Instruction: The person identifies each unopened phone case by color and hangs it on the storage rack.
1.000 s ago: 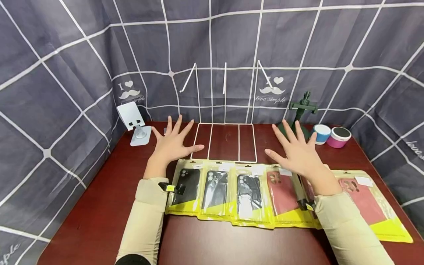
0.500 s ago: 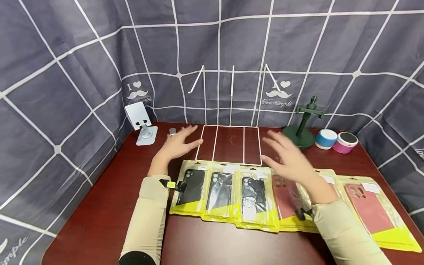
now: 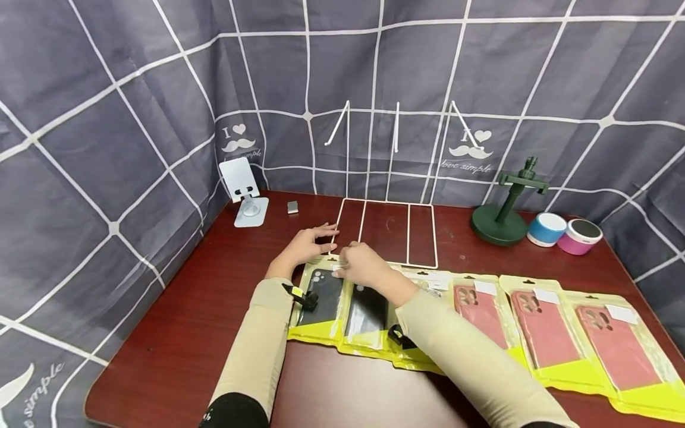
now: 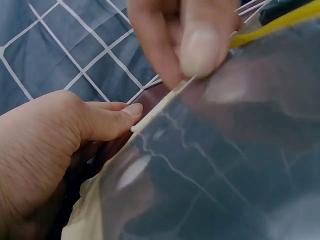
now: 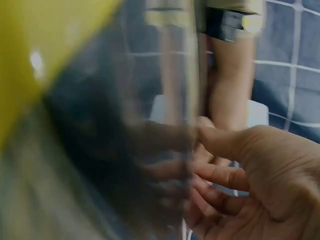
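A row of clear zip pouches with yellow bottoms lies along the table, each with a phone case inside. My right hand (image 3: 369, 270) reaches across to the leftmost phone case pouch (image 3: 321, 297), which holds a black case. In the left wrist view, the thumb and finger of that hand pinch the edge of the pouch (image 4: 225, 155). My left hand (image 3: 302, 245) is just behind the pouch's top edge, thumb extended alongside it and fingers fairly straight. The right wrist view shows a blurred pouch (image 5: 85, 110) covering part of the fingers.
Behind the pouches stands a white wire rack (image 3: 434, 238) with three upright hooks. A white phone stand (image 3: 239, 178) and a small silver block (image 3: 292, 207) are at left. At right are a green stand (image 3: 499, 224), a blue speaker (image 3: 546, 230) and a pink speaker (image 3: 579, 238).
My right hand has swept left from above the pink-case pouches to the leftmost pouch, its spread fingers drawing together. My left hand has lowered toward that pouch's top. The head view has shifted left.
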`<state>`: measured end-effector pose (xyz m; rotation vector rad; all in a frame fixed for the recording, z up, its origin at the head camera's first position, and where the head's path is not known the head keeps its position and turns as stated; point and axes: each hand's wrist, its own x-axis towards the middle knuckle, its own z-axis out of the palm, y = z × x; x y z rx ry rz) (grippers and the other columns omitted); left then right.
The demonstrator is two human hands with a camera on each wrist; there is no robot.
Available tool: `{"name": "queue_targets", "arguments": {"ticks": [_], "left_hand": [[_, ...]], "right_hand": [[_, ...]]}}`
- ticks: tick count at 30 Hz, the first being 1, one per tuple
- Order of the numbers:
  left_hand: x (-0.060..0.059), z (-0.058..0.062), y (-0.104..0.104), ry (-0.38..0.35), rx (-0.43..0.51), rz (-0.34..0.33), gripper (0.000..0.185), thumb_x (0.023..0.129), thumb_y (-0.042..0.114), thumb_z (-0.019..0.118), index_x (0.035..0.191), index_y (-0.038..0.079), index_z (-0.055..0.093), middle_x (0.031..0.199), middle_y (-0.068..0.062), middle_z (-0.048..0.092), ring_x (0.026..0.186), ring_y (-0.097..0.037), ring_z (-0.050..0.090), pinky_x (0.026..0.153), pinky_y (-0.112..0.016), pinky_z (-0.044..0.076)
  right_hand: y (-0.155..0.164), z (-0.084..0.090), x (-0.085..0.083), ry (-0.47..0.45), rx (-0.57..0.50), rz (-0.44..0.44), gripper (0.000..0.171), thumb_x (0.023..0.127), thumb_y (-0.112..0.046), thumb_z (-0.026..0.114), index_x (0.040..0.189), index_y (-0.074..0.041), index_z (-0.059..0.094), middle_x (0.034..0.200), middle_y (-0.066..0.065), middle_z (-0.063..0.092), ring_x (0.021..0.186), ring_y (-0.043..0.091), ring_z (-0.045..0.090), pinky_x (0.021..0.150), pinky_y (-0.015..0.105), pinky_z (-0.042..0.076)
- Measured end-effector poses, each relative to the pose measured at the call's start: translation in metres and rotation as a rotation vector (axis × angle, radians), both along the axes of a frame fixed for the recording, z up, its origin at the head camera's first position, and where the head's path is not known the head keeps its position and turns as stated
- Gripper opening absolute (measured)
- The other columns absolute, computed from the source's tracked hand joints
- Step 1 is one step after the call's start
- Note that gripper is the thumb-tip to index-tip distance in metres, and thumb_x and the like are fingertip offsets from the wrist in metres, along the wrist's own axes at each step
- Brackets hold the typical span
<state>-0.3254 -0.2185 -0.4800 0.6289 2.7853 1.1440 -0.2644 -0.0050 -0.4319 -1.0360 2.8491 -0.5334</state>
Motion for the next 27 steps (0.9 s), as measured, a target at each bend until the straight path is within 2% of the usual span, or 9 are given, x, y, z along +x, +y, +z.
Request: {"name": "queue_targets", "arguments": {"ticks": [4, 7, 12, 14, 16, 19, 23, 25, 27], "left_hand": [[0.001, 0.000, 0.005, 0.005, -0.006, -0.007, 0.050, 0.095, 0.029, 0.072, 0.142, 0.016, 0.061, 0.154, 0.003, 0.046, 0.149, -0.018, 0.030, 0.117, -0.047, 0.031], [0.002, -0.002, 0.005, 0.002, -0.011, 0.008, 0.050, 0.095, 0.030, 0.071, 0.142, 0.019, 0.060, 0.155, 0.005, 0.045, 0.149, -0.016, 0.030, 0.117, -0.046, 0.031], [0.004, -0.005, 0.001, -0.010, 0.014, 0.024, 0.048, 0.096, 0.032, 0.071, 0.142, 0.021, 0.061, 0.155, 0.006, 0.045, 0.148, -0.014, 0.030, 0.118, -0.046, 0.030], [0.005, -0.005, 0.001, -0.015, 0.023, 0.023, 0.049, 0.095, 0.033, 0.071, 0.142, 0.020, 0.061, 0.155, 0.005, 0.046, 0.148, -0.014, 0.031, 0.118, -0.046, 0.030], [0.006, -0.006, 0.000, -0.021, 0.027, 0.028, 0.050, 0.095, 0.034, 0.071, 0.142, 0.021, 0.061, 0.155, 0.005, 0.045, 0.147, -0.016, 0.033, 0.117, -0.046, 0.031], [0.006, -0.007, -0.003, -0.034, 0.063, 0.051, 0.050, 0.094, 0.035, 0.072, 0.142, 0.022, 0.061, 0.154, 0.001, 0.046, 0.144, -0.020, 0.038, 0.115, -0.047, 0.035], [0.004, -0.006, -0.005, -0.015, 0.101, 0.071, 0.050, 0.092, 0.035, 0.074, 0.140, 0.022, 0.063, 0.152, -0.005, 0.049, 0.139, -0.027, 0.046, 0.109, -0.048, 0.042], [0.004, -0.007, -0.004, 0.027, 0.080, 0.056, 0.051, 0.093, 0.035, 0.073, 0.141, 0.021, 0.062, 0.151, -0.006, 0.050, 0.138, -0.027, 0.047, 0.108, -0.046, 0.043], [0.003, -0.007, -0.001, 0.094, 0.053, 0.031, 0.052, 0.094, 0.033, 0.071, 0.142, 0.018, 0.061, 0.149, -0.007, 0.052, 0.139, -0.028, 0.047, 0.109, -0.046, 0.042]], "right_hand": [[-0.004, -0.003, -0.001, -0.091, 0.074, -0.082, 0.053, 0.084, -0.045, 0.080, 0.117, -0.005, 0.071, 0.110, 0.006, 0.070, 0.114, 0.032, 0.057, 0.101, 0.043, 0.045], [-0.005, -0.003, -0.001, -0.137, 0.089, -0.082, 0.058, 0.081, -0.050, 0.081, 0.118, -0.006, 0.071, 0.112, 0.007, 0.070, 0.115, 0.035, 0.057, 0.104, 0.047, 0.043], [-0.006, -0.008, -0.002, -0.203, 0.035, 0.005, 0.029, 0.085, -0.042, 0.080, 0.092, -0.014, 0.076, 0.085, -0.004, 0.071, 0.084, 0.021, 0.065, 0.086, 0.038, 0.051], [-0.003, -0.011, 0.000, -0.215, -0.023, 0.025, 0.019, 0.089, -0.035, 0.078, 0.085, -0.017, 0.072, 0.074, -0.007, 0.066, 0.072, 0.015, 0.060, 0.074, 0.033, 0.051], [0.002, -0.013, 0.002, -0.201, -0.101, 0.029, 0.016, 0.092, -0.030, 0.075, 0.084, -0.019, 0.067, 0.073, -0.007, 0.063, 0.069, 0.013, 0.056, 0.070, 0.031, 0.048], [0.010, -0.008, 0.008, -0.129, -0.200, 0.000, 0.010, 0.096, -0.029, 0.070, 0.092, -0.022, 0.065, 0.076, -0.006, 0.064, 0.070, 0.013, 0.057, 0.067, 0.033, 0.048], [0.020, 0.011, 0.013, -0.005, -0.309, -0.054, 0.009, 0.099, -0.031, 0.065, 0.105, -0.025, 0.065, 0.077, -0.004, 0.066, 0.069, 0.016, 0.059, 0.062, 0.035, 0.049], [0.025, 0.022, 0.014, 0.001, -0.427, -0.079, 0.011, 0.099, -0.031, 0.066, 0.108, -0.025, 0.065, 0.079, -0.004, 0.066, 0.070, 0.016, 0.059, 0.062, 0.033, 0.050], [0.030, 0.032, 0.015, -0.076, -0.631, -0.069, 0.015, 0.097, -0.026, 0.069, 0.110, -0.019, 0.065, 0.081, -0.001, 0.068, 0.071, 0.016, 0.063, 0.064, 0.033, 0.053]]}}
